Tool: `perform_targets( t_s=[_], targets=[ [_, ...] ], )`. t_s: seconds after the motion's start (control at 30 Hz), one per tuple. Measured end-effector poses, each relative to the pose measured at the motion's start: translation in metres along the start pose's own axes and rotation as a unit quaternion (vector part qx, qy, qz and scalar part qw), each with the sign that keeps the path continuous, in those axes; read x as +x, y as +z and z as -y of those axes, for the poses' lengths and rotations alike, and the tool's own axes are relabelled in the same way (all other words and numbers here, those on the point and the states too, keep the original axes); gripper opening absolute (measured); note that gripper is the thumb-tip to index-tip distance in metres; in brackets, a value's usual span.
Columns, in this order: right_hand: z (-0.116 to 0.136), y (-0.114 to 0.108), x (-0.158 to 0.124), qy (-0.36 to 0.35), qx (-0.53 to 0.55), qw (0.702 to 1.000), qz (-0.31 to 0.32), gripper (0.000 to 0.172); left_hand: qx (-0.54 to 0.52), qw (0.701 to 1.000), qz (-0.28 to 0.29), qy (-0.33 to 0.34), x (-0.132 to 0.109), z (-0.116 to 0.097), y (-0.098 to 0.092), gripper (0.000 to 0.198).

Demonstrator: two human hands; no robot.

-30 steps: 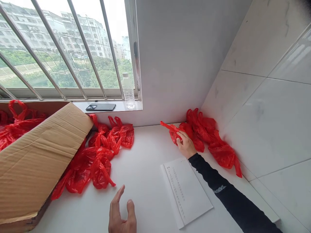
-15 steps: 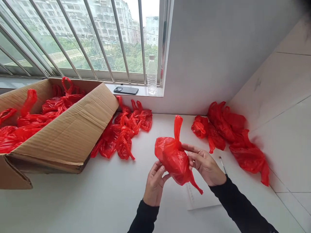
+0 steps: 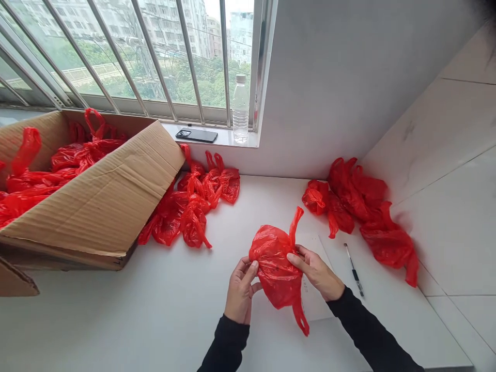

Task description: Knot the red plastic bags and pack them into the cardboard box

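Note:
Between my two hands is a red plastic bag (image 3: 277, 266), rounded and filled with something I cannot make out. One of its handles sticks up at the top right and another hangs down at the bottom. My left hand (image 3: 241, 289) pinches the bag's left side between thumb and fingers. At the right edge, my right hand (image 3: 315, 269) grips it with the thumb on the front and the fingers behind. Beneath the bag lies a sheet of white paper (image 3: 320, 305), partly covered. A black and clear pen (image 3: 354, 271) rests to the right of my right hand.
At left stands a cardboard box (image 3: 101, 199) holding several red bags. More tied red bags (image 3: 194, 219) lie beside it, and another heap of red bags (image 3: 356, 201) is by the right wall. A phone (image 3: 197, 135) and a clear bottle (image 3: 241, 109) occupy the windowsill.
The bag has turned in my hands; its lower handle now hangs more steeply. My right hand has shifted left and lower, with its thumb now on the bag's front. The view has shifted slightly.

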State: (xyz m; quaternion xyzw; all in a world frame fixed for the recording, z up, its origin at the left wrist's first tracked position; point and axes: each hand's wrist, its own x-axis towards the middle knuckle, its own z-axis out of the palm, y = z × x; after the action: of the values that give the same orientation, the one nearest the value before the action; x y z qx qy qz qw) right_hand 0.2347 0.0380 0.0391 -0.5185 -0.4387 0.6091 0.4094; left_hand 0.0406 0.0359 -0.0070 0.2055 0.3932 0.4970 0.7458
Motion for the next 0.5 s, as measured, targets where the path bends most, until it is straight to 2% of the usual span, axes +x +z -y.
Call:
perform_targets(
  t_s=[0.17, 0.27, 0.33, 0.37, 0.5],
  targets=[
    [0.010, 0.014, -0.003, -0.060, 0.020, 0.996, -0.070, 0.046, 0.034, 0.997, 0.063, -0.010, -0.008, 0.004, 0.012, 0.047],
    [0.019, 0.025, -0.010, -0.058, -0.005, 0.998, -0.011, 0.055, 0.016, 0.994, 0.111, -0.005, -0.012, 0.007, 0.019, 0.054],
    [0.022, 0.028, -0.014, -0.046, -0.029, 0.998, 0.029, 0.057, -0.010, 0.993, 0.116, -0.012, -0.010, 0.008, 0.021, 0.050],
    [0.023, 0.028, -0.015, -0.047, -0.043, 0.998, 0.027, 0.056, -0.027, 0.993, 0.112, -0.017, -0.009, 0.008, 0.020, 0.049],
    [0.014, 0.018, -0.011, -0.074, -0.106, 0.988, -0.083, 0.049, -0.067, 0.995, 0.072, -0.026, -0.002, 0.008, 0.014, 0.054]
  ],
)
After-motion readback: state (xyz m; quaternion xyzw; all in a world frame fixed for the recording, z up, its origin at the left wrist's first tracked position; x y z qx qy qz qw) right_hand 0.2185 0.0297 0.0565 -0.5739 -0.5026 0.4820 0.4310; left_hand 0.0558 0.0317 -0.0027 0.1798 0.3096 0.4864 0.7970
